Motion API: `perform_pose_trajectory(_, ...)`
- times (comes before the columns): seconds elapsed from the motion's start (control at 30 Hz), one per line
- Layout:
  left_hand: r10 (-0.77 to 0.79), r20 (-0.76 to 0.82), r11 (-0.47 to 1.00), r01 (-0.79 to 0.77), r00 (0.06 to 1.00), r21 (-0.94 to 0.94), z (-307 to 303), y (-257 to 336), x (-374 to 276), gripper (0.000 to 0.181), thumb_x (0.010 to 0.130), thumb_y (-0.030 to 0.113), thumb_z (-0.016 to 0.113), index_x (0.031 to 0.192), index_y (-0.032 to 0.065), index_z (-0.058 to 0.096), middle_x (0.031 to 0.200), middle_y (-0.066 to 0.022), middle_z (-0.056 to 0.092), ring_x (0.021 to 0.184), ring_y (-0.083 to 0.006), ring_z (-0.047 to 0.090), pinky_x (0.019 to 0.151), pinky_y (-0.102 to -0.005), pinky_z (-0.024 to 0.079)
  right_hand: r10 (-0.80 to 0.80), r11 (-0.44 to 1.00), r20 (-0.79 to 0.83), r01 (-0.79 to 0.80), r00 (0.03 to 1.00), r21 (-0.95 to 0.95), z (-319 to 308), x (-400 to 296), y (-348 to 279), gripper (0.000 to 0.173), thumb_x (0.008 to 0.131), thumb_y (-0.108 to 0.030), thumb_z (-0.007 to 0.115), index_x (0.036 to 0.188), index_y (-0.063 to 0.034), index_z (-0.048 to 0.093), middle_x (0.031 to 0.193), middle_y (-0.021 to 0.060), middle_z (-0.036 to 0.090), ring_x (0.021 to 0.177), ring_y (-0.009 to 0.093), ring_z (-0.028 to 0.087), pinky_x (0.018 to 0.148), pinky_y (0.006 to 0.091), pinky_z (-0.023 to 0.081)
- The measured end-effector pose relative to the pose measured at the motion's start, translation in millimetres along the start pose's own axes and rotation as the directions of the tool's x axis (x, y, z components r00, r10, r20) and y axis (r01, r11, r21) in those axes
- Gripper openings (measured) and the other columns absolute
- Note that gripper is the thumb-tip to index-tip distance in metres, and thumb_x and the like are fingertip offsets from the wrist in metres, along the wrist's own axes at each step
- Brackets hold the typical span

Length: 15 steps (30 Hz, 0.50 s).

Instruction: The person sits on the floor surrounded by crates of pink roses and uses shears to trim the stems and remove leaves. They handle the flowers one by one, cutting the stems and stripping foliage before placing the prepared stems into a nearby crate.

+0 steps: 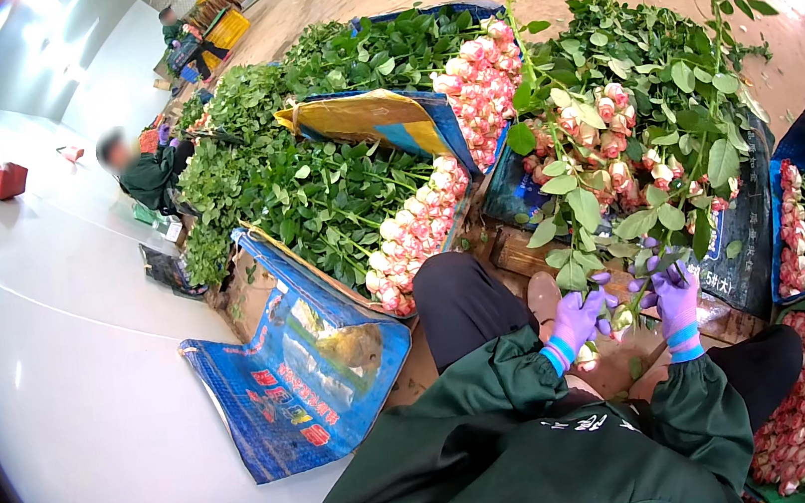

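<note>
My left hand (578, 321), in a purple glove with a blue-striped cuff, is closed around a leafy rose stem (582, 210) that reaches away from me. Close under its fingers hang a pink-and-white rose bloom (620, 320) and a second rose bloom (587, 358). To the right, my gloved right hand (675, 295) grips another long rose stem (705, 139) with its fingers bent. Leaves partly cover the fingertips of both hands. Just beyond them, a loose heap of pink-and-white roses (609, 124) lies on a dark woven sack (737, 248).
Rose bundles (414, 223) in blue woven sacks (328, 381) line the left, with another rose bundle (480, 83) behind. More bundled roses (800, 391) stand at my right. A wooden board (519, 252) lies below. One person (151, 177) sits far left, another person (184, 41) beyond.
</note>
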<state>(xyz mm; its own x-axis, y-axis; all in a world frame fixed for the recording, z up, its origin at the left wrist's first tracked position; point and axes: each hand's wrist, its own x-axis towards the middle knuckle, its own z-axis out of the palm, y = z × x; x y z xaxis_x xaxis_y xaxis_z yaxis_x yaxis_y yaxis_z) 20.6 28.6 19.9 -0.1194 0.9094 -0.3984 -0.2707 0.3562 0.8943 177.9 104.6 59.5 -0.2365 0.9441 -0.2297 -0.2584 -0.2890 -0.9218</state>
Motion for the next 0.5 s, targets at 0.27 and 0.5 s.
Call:
perform_pose_trajectory(0.27,-0.026,0.219,0.984,0.064,0.975,-0.164,11.9,15.4,-12.4,0.035,0.092,0.020,0.046,0.123,0.0039,0.044,0.092,-0.0044,0.061,0.058,-0.0132,0.061,0.049,-0.0221,0.049,0.017,0.996,-0.027,-0.019,1.000,-0.092,-4.2,3.1,-2.8,0.024,0.087,-0.010,0.052,0.109,-0.0003,0.055,0.083,0.0098,0.064,0.052,0.013,0.057,0.037,0.0195,0.038)
perform_pose_trajectory(0.5,0.004,0.223,0.992,0.024,0.975,-0.123,12.1,14.6,-13.4,0.032,0.092,0.023,0.048,0.118,0.0038,0.048,0.085,-0.0022,0.061,0.057,-0.0104,0.060,0.048,-0.0213,0.048,0.051,0.987,-0.030,-0.055,0.998,-0.150,-2.6,4.0,-0.4,0.022,0.086,-0.006,0.048,0.106,0.0022,0.054,0.082,0.0064,0.061,0.049,0.014,0.057,0.036,0.0206,0.037)
